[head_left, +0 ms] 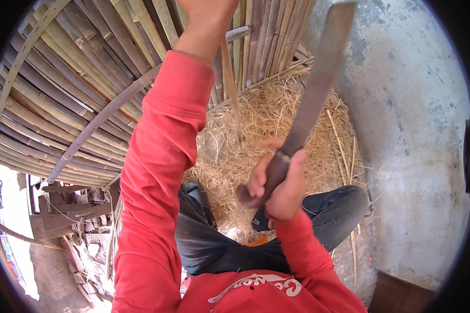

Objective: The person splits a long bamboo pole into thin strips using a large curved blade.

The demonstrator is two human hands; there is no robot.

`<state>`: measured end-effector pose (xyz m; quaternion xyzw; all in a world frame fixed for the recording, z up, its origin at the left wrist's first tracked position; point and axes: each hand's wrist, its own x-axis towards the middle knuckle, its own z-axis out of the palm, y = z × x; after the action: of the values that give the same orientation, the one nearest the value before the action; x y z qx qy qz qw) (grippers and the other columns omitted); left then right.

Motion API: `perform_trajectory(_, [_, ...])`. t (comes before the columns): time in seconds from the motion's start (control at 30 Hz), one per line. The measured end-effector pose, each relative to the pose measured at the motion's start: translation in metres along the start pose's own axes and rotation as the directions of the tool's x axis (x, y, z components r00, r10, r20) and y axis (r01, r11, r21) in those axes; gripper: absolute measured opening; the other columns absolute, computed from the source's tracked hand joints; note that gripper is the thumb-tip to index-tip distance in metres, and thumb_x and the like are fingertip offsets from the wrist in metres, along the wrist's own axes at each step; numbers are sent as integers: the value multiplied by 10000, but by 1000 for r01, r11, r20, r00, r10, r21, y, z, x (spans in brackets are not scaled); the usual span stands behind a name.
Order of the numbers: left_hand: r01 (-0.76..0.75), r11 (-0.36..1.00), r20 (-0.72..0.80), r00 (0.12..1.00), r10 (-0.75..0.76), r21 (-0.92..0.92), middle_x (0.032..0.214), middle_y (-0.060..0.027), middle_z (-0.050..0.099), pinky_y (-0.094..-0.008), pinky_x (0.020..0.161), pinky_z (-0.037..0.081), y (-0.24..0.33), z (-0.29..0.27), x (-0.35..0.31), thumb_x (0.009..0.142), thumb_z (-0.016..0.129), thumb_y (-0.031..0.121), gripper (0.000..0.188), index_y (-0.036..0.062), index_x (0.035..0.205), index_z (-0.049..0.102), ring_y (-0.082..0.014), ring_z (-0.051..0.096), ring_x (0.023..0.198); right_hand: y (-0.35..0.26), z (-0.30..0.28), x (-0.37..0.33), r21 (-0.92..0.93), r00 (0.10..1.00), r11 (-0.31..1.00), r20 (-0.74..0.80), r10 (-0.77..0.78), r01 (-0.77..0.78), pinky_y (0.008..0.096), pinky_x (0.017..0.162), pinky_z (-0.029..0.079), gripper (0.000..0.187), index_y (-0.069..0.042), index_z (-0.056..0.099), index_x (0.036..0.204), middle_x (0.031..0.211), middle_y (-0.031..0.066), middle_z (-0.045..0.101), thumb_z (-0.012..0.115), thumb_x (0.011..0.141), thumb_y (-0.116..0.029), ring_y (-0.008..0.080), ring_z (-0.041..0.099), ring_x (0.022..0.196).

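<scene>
My right hand (283, 189) is wrapped round the dark, hook-ended handle of a machete (318, 78). Its long, worn blade points up and away to the right, well above the floor. At the far edge of the view my left hand (209, 8) reaches forward beside a wall of bamboo slats (83, 99). Only the wrist and the base of that hand show; the fingers are cut off by the picture's edge. A thin bamboo strip (230, 86) slants down from just below the left wrist toward the floor.
Straw-like shavings (266, 112) cover the floor ahead. My bent legs (329, 214) in dark trousers are close below the machete. A mottled grey-blue wall (402, 141) curves along the right. Scrap wood (70, 208) is piled at the left, past the bamboo wall.
</scene>
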<state>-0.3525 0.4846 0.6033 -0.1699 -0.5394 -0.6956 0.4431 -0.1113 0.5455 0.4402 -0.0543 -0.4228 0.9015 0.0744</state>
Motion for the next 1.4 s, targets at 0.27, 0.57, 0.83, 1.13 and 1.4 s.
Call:
perform_trajectory(0.27, [75,996,-8,997,-75,-54,556,57,420,-294,472,272,-24,4,4,1037,528,386,495,65,661,553,-53,358,512,116,-101,-35,2,583,643,-421,695,-766,310,414,395,608,-85,512,962,610,26,463,420,970,-686,141,427,421])
perform_trajectory(0.57, [-9,998,-56,998,13,64,554,47,455,-288,478,288,-29,-13,17,1034,535,379,486,22,717,624,-54,376,515,31,-31,16,-226,988,973,-157,1,-37,250,427,390,627,-33,512,943,604,46,497,315,1027,-622,111,485,470])
perform_trajectory(0.83, [6,995,39,999,-10,97,540,27,451,-329,508,309,-12,2,3,1027,555,355,497,-10,697,624,-68,380,537,193,-164,-29,-529,808,615,-446,383,-584,299,360,364,657,-60,524,797,544,41,476,367,997,-665,152,443,375])
perform_trajectory(1.13, [-18,995,-18,1000,20,99,545,15,448,-343,522,326,-10,-2,3,1022,546,377,524,-22,687,606,-94,386,539,71,-87,33,-388,901,842,-366,232,-375,299,387,379,652,-42,523,819,534,31,465,305,1029,-620,141,446,390])
perform_trajectory(1.4, [63,998,73,995,-63,2,557,39,406,-314,512,289,-10,12,-1,1030,531,350,490,65,632,518,-75,350,532,183,-148,-5,-359,689,597,-493,531,-717,333,395,376,653,-76,488,773,542,54,473,327,1001,-666,176,436,393])
